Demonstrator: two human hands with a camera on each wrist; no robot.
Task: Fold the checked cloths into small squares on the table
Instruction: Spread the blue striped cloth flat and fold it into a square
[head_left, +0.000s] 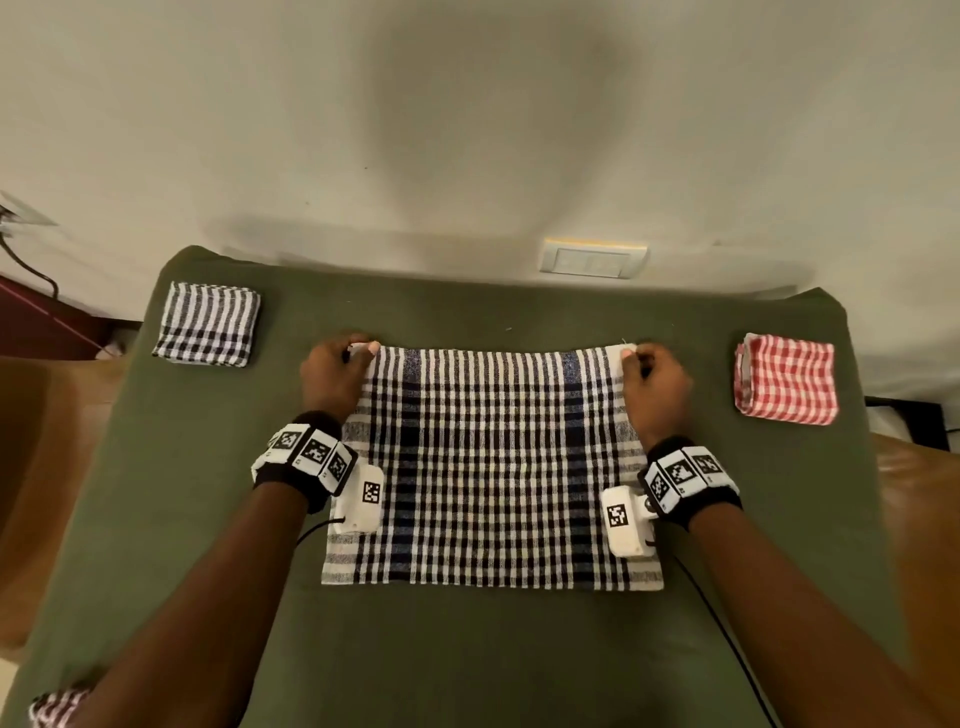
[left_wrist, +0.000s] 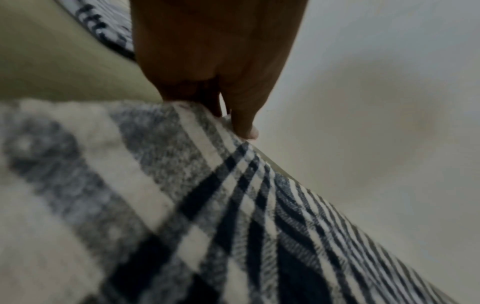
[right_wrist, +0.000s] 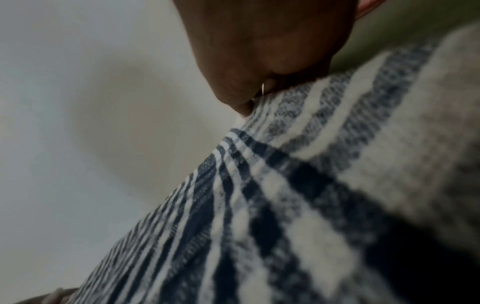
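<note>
A black-and-white checked cloth (head_left: 493, 467) lies spread on the green-covered table (head_left: 208, 519). My left hand (head_left: 337, 371) pinches its far left corner, and my right hand (head_left: 652, 376) pinches its far right corner. In the left wrist view the left hand (left_wrist: 228, 115) holds the cloth (left_wrist: 207, 205) edge between thumb and fingers. In the right wrist view the right hand (right_wrist: 254, 96) grips the cloth (right_wrist: 298, 195) corner, which is raised towards the camera.
A folded black-and-white cloth (head_left: 208, 325) sits at the far left of the table, a folded red checked cloth (head_left: 787, 379) at the far right. Another checked cloth (head_left: 57, 706) peeks in at the near left corner. A wall switch plate (head_left: 592, 258) is behind the table.
</note>
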